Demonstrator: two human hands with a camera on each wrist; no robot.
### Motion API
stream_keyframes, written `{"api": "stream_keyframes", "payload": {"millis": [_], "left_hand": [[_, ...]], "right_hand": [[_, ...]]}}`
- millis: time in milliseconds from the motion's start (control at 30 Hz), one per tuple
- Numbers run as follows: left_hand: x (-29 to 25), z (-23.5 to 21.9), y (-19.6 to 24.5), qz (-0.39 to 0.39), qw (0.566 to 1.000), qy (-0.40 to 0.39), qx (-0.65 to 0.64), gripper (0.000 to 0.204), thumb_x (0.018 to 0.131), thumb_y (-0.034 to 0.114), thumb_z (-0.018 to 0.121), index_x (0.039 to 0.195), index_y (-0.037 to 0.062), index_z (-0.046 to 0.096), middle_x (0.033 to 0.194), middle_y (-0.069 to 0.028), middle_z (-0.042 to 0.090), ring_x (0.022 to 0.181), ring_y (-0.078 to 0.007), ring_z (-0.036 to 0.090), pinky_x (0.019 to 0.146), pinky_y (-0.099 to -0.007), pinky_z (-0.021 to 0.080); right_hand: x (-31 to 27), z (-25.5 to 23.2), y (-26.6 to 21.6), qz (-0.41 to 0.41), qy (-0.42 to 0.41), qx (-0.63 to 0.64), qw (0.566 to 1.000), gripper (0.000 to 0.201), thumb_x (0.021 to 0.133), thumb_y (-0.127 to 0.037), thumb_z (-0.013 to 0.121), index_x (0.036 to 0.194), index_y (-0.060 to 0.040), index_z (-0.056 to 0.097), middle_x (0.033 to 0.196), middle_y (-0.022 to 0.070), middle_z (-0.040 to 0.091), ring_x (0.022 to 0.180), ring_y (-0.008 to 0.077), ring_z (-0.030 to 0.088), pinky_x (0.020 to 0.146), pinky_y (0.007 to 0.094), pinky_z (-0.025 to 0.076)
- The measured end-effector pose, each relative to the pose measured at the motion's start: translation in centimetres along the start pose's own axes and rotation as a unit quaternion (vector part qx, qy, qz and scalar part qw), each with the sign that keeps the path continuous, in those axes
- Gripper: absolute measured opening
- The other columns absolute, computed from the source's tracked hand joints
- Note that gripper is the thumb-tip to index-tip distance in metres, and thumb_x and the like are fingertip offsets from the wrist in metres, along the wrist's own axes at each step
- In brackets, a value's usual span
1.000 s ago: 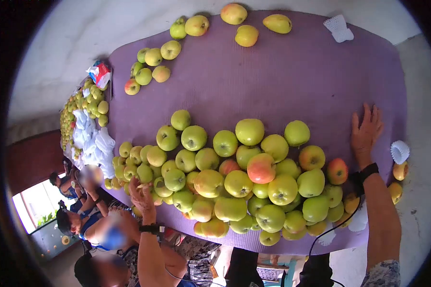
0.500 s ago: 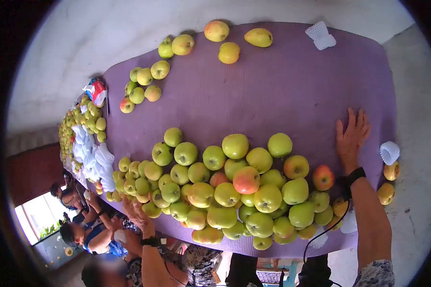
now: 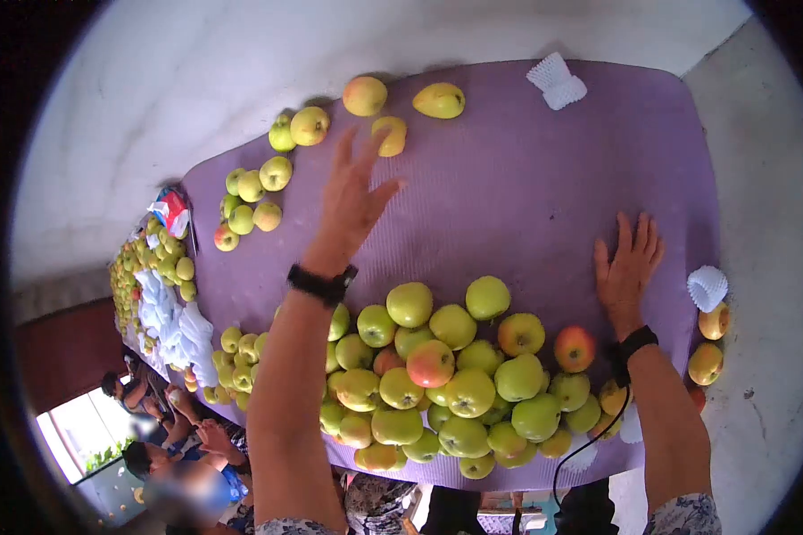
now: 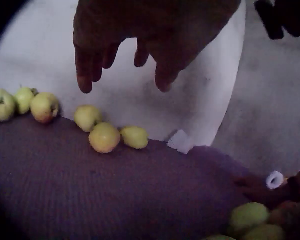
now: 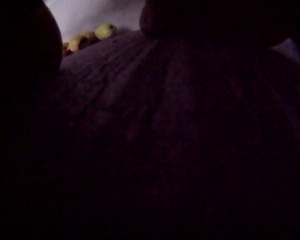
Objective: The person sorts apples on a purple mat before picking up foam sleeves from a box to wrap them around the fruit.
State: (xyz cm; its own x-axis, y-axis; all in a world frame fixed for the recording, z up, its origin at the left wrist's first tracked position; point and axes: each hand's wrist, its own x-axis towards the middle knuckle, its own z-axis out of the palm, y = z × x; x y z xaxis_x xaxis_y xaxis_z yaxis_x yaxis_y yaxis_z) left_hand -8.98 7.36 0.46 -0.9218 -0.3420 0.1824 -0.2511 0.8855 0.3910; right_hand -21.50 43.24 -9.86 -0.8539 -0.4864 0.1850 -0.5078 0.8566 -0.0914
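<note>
My left hand (image 3: 352, 201) is stretched over the purple mat (image 3: 482, 205), fingers spread and holding nothing. In the head view its fingertips overlap a yellow apple (image 3: 391, 136) near the far edge. Close by lie a rounder yellow apple (image 3: 364, 95) and an elongated yellow one (image 3: 439, 101). The left wrist view shows the left hand (image 4: 145, 35) above these, its fingers pointing down. Flat on the mat at the right rests my right hand (image 3: 629, 267), with a red-and-yellow apple (image 3: 575, 349) beside its wrist. The right wrist view is mostly dark.
A large heap of green apples (image 3: 468, 392) covers the near side. A smaller apple group (image 3: 250, 185) sits far left. White foam nets lie at the far edge (image 3: 557, 80) and right edge (image 3: 707, 288). Other people (image 3: 165, 464) sit at the lower left.
My left hand has left the near-left side of the heap and reached forward across the mat to the far apples. The right hand stays on the mat while the view shifts.
</note>
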Motion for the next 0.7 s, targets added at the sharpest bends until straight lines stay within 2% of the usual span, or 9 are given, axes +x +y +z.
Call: {"api": "stream_keyframes", "payload": {"millis": [133, 233, 300, 333, 400, 533, 600, 633, 700], "left_hand": [[3.6, 4.2, -1.1, -0.005, 0.998, -0.049, 0.028, 0.067, 0.074, 0.013, 0.071, 0.134, 0.015, 0.042, 0.14, -0.0227, 0.033, 0.131, -0.0418, 0.029, 0.104, -0.0467, 0.032], [4.2, 6.9, -4.2, 0.038, 0.988, -0.062, 0.134, 0.062, 0.073, 0.012, 0.069, 0.13, 0.0115, 0.045, 0.136, -0.0215, 0.037, 0.126, -0.0409, 0.034, 0.103, -0.0447, 0.035], [4.7, 8.0, -5.7, -0.067, 0.995, 0.042, 0.059, 0.055, 0.067, 0.003, 0.071, 0.118, 0.0126, 0.053, 0.121, -0.0192, 0.045, 0.112, -0.0368, 0.046, 0.093, -0.0419, 0.043], [4.5, 7.8, -5.8, -0.067, 0.995, 0.041, 0.061, 0.055, 0.067, 0.003, 0.071, 0.118, 0.0126, 0.053, 0.121, -0.0192, 0.045, 0.112, -0.0368, 0.046, 0.093, -0.0419, 0.043], [3.0, 6.7, -5.4, -0.074, 0.991, 0.102, -0.034, 0.05, 0.065, -0.001, 0.07, 0.112, 0.0081, 0.055, 0.113, -0.0157, 0.047, 0.106, -0.0345, 0.049, 0.089, -0.0394, 0.045], [0.7, 4.8, -3.4, -0.121, 0.978, 0.053, -0.162, 0.055, 0.068, -0.004, 0.067, 0.12, 0.0073, 0.051, 0.118, -0.0111, 0.048, 0.11, -0.0251, 0.05, 0.093, -0.0349, 0.046], [-0.4, 4.8, -2.6, -0.131, 0.928, 0.055, -0.344, 0.058, 0.07, -0.004, 0.067, 0.123, 0.0071, 0.046, 0.117, -0.0059, 0.049, 0.107, -0.0194, 0.052, 0.09, -0.0321, 0.048], [-0.9, 4.3, -1.7, -0.132, 0.928, 0.056, -0.343, 0.058, 0.07, -0.004, 0.067, 0.123, 0.0071, 0.046, 0.117, -0.0059, 0.049, 0.107, -0.0194, 0.052, 0.09, -0.0321, 0.048], [-1.6, 3.1, 0.2, -0.163, 0.842, 0.026, -0.514, 0.062, 0.072, -0.004, 0.067, 0.127, 0.0073, 0.042, 0.118, -0.0044, 0.049, 0.107, -0.0187, 0.053, 0.092, -0.0321, 0.046]], "right_hand": [[0.1, 0.2, 0.3, 0.011, -0.015, -0.007, 1.0, 0.053, 0.087, -0.037, 0.051, 0.131, -0.0077, 0.045, 0.141, 0.0229, 0.033, 0.132, 0.0404, 0.026, 0.107, 0.0562, 0.015], [0.0, 0.1, 0.2, 0.018, -0.026, 0.003, 0.999, 0.053, 0.087, -0.038, 0.051, 0.13, -0.0079, 0.046, 0.141, 0.023, 0.032, 0.132, 0.0406, 0.025, 0.108, 0.0562, 0.014], [0.2, 0.0, 0.3, 0.017, -0.025, 0.009, 1.0, 0.053, 0.087, -0.038, 0.051, 0.13, -0.008, 0.046, 0.141, 0.023, 0.032, 0.132, 0.0407, 0.025, 0.108, 0.0561, 0.014], [0.2, -0.1, 0.2, 0.017, -0.024, 0.02, 0.999, 0.053, 0.086, -0.038, 0.051, 0.13, -0.0081, 0.046, 0.141, 0.0228, 0.032, 0.132, 0.0406, 0.025, 0.108, 0.0562, 0.014], [0.2, 0.0, -0.1, 0.018, -0.024, 0.035, 0.999, 0.053, 0.086, -0.038, 0.051, 0.13, -0.0082, 0.046, 0.141, 0.0227, 0.032, 0.132, 0.0406, 0.025, 0.108, 0.0563, 0.013], [0.3, -0.2, -0.2, 0.022, -0.018, 0.023, 0.999, 0.053, 0.085, -0.038, 0.052, 0.129, -0.0091, 0.047, 0.14, 0.0222, 0.034, 0.133, 0.0405, 0.024, 0.108, 0.0561, 0.013], [0.2, -0.2, -0.2, 0.026, -0.024, 0.03, 0.999, 0.053, 0.086, -0.039, 0.051, 0.13, -0.0094, 0.047, 0.14, 0.0219, 0.034, 0.133, 0.0402, 0.024, 0.108, 0.0558, 0.013], [0.1, 0.1, 0.0, 0.025, -0.019, 0.023, 0.999, 0.053, 0.086, -0.039, 0.051, 0.13, -0.0098, 0.046, 0.14, 0.0213, 0.033, 0.133, 0.0394, 0.023, 0.109, 0.0555, 0.012], [0.0, 0.4, 0.1, 0.021, -0.014, 0.017, 1.0, 0.054, 0.086, -0.04, 0.051, 0.13, -0.0102, 0.046, 0.141, 0.0207, 0.033, 0.134, 0.0386, 0.023, 0.109, 0.0551, 0.012]]}}
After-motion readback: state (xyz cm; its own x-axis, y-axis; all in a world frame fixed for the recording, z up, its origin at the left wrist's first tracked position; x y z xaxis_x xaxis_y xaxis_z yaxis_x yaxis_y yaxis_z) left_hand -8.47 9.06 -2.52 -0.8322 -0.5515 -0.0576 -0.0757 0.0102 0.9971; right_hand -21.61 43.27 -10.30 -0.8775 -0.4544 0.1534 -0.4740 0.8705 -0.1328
